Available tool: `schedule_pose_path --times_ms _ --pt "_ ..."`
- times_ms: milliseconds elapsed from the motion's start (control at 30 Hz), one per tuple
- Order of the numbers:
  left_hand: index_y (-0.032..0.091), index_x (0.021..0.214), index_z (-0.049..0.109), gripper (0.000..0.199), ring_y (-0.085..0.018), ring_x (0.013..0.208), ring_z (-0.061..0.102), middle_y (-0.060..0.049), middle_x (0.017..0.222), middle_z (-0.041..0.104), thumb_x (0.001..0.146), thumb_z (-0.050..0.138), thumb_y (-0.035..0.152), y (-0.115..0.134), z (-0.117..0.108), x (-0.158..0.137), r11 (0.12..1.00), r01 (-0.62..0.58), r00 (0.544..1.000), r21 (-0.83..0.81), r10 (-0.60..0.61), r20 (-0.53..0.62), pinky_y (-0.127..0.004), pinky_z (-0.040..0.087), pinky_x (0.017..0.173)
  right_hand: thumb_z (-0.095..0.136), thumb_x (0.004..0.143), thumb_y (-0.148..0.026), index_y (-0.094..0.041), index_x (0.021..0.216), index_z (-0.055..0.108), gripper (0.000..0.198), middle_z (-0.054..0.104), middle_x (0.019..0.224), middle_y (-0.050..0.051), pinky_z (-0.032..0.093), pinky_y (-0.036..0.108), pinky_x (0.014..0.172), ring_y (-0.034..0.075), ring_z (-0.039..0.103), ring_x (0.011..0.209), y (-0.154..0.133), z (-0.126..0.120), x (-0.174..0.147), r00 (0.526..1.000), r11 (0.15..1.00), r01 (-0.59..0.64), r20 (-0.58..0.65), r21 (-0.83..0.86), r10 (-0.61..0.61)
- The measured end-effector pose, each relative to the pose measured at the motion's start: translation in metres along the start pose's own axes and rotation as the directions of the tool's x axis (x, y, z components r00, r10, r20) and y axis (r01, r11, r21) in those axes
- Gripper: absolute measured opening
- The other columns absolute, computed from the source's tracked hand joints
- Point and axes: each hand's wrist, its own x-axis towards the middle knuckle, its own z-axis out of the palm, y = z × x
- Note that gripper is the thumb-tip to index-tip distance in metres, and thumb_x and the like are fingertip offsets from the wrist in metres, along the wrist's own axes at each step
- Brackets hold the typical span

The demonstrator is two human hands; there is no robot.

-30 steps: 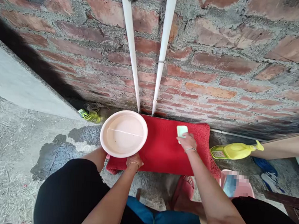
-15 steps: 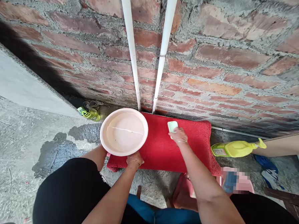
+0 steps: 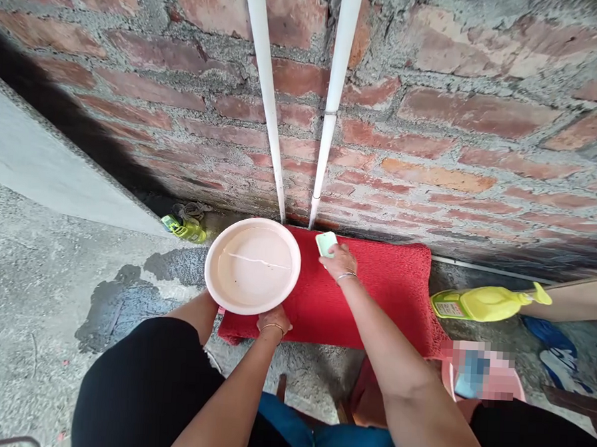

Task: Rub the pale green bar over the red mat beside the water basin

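A pale pink basin [image 3: 251,294] with water in it stands at the left end of a red textured cloth [image 3: 375,294], which covers a low oblong surface. My left hand [image 3: 274,319] is against the near side of the basin, just under its rim and over the cloth's front edge. The basin hides most of its fingers. Over the back middle of the cloth, my right hand [image 3: 340,260] is closed around a small pale green block with rounded corners [image 3: 326,242]. I cannot tell what kind of thing it is.
Behind stands a brick wall [image 3: 434,110] with two white pipes [image 3: 329,118]. A yellow pump bottle [image 3: 489,303] lies to the right, above a pink tub [image 3: 517,388]. At the left are a smaller yellow-green bottle [image 3: 190,231] and a wet patch [image 3: 118,307] on the concrete floor.
My right hand has moved left and slightly toward the wall with the pale green block, closer to the basin. My left hand stays by the basin. The view has shifted slightly.
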Motion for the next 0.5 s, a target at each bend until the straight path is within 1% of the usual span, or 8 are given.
schedule_pose_path --times_ms 67,100,167,200,267,367,433,500 --pt "0.027 0.111 0.057 0.063 -0.032 0.115 0.051 -0.009 0.122 0.059 0.050 0.075 0.029 0.001 -0.001 -0.001 1.000 0.018 1.000 -0.002 -0.018 -0.014 -0.038 0.048 0.085 0.064 0.067 -0.044 -0.026 0.097 0.061 0.036 0.051 0.102 0.003 0.040 0.029 0.079 0.018 0.054 0.087 -0.033 0.011 0.008 0.995 0.995 0.094 0.035 -0.013 -0.094" --pt "0.027 0.112 0.057 0.065 -0.032 0.115 0.051 -0.009 0.123 0.058 0.050 0.075 0.029 0.001 -0.001 -0.002 1.000 0.028 0.999 -0.003 -0.028 -0.015 -0.039 0.048 0.085 0.064 0.067 -0.042 -0.025 0.096 0.061 0.034 0.051 0.103 0.004 0.039 0.029 0.080 0.018 0.054 0.088 -0.042 0.014 0.011 0.991 0.992 0.125 0.047 -0.020 -0.124" --pt "0.026 0.114 0.056 0.067 -0.032 0.114 0.052 -0.010 0.123 0.057 0.050 0.076 0.029 0.002 -0.002 -0.002 0.999 0.035 0.999 -0.002 -0.035 -0.007 -0.040 0.047 0.085 0.064 0.066 -0.041 -0.025 0.096 0.062 0.034 0.051 0.103 0.005 0.039 0.030 0.080 0.019 0.054 0.089 -0.045 0.016 0.018 0.988 0.989 0.144 0.066 -0.032 -0.142" --pt "0.025 0.114 0.056 0.067 -0.032 0.113 0.052 -0.010 0.123 0.058 0.050 0.076 0.029 0.002 -0.002 -0.002 0.999 0.032 0.999 -0.001 -0.032 -0.001 -0.040 0.047 0.085 0.065 0.066 -0.042 -0.025 0.096 0.062 0.034 0.051 0.103 0.004 0.040 0.030 0.079 0.019 0.054 0.088 -0.038 0.014 0.021 0.990 0.991 0.127 0.073 -0.037 -0.124" --pt "0.026 0.112 0.056 0.066 -0.032 0.114 0.051 -0.010 0.122 0.058 0.049 0.076 0.029 0.002 -0.002 -0.002 1.000 0.022 1.000 0.001 -0.022 0.004 -0.040 0.047 0.086 0.065 0.065 -0.045 -0.026 0.097 0.061 0.038 0.050 0.103 0.004 0.041 0.030 0.078 0.019 0.055 0.086 -0.009 0.006 0.027 0.996 0.998 0.047 0.075 -0.042 -0.043" --pt "0.026 0.108 0.058 0.061 -0.032 0.115 0.051 -0.010 0.119 0.060 0.050 0.076 0.028 0.002 -0.001 0.000 1.000 0.019 1.000 0.004 -0.019 0.001 -0.039 0.047 0.087 0.062 0.067 -0.050 -0.025 0.100 0.061 0.042 0.050 0.104 0.005 0.042 0.031 0.076 0.019 0.055 0.086 0.064 -0.018 0.032 0.987 0.988 -0.156 0.035 -0.020 0.157" --pt "0.025 0.107 0.059 0.058 -0.031 0.114 0.052 -0.010 0.117 0.061 0.051 0.075 0.028 0.001 -0.001 0.001 1.000 0.011 1.000 0.014 -0.011 0.001 -0.039 0.047 0.086 0.060 0.068 -0.052 -0.023 0.101 0.060 0.044 0.050 0.106 0.008 0.042 0.033 0.077 0.021 0.056 0.088 0.117 -0.038 0.030 0.950 0.950 -0.313 0.017 -0.002 0.313" --pt "0.024 0.105 0.060 0.056 -0.032 0.112 0.053 -0.011 0.116 0.062 0.051 0.075 0.027 0.001 -0.001 0.001 1.000 -0.005 1.000 0.028 0.005 0.002 -0.039 0.047 0.086 0.060 0.068 -0.053 -0.022 0.104 0.060 0.047 0.049 0.109 0.012 0.042 0.036 0.079 0.024 0.056 0.091 0.160 -0.056 0.025 0.888 0.888 -0.460 0.003 0.002 0.460"
